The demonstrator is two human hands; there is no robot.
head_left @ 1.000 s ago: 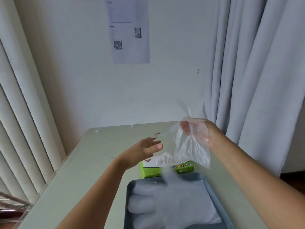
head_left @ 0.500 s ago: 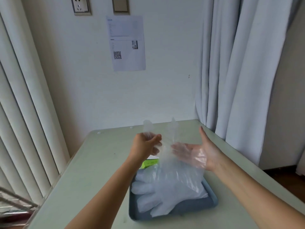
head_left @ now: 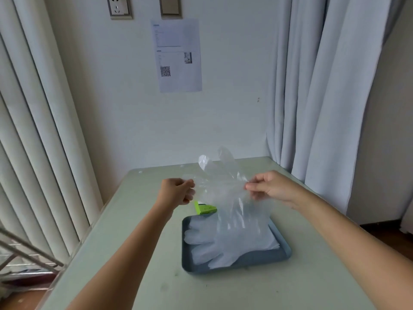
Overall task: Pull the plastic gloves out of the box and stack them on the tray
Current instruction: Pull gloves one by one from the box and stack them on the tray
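White wall (head_left: 234,97) at the back, flanked by a pale curtain (head_left: 324,86) on the right and vertical blinds (head_left: 33,130) on the left. Pale green table (head_left: 134,220) butted against that wall. Blue-grey tray (head_left: 282,256) on the table, right of centre, carrying a flat stack of clear plastic gloves (head_left: 212,245) with fingers pointing left. Single clear plastic glove (head_left: 223,191) held in the air above the far half of the tray, stretched between both hands, fingers upward, cuff hanging down toward the stack; contact between cuff and stack not discernible through the film. Printed sheet (head_left: 178,54) with a QR code, fixed to the wall. Left hand (head_left: 176,193) at the glove's left edge, fingers curled inward and pinching the film. Right hand (head_left: 272,189) at the glove's right edge, thumb and fingertips pinching the film. Green glove box (head_left: 204,208) on the table just beyond the tray's far left corner, largely hidden behind the held glove. Wall socket (head_left: 118,6) and switch plate (head_left: 170,5) above the sheet.
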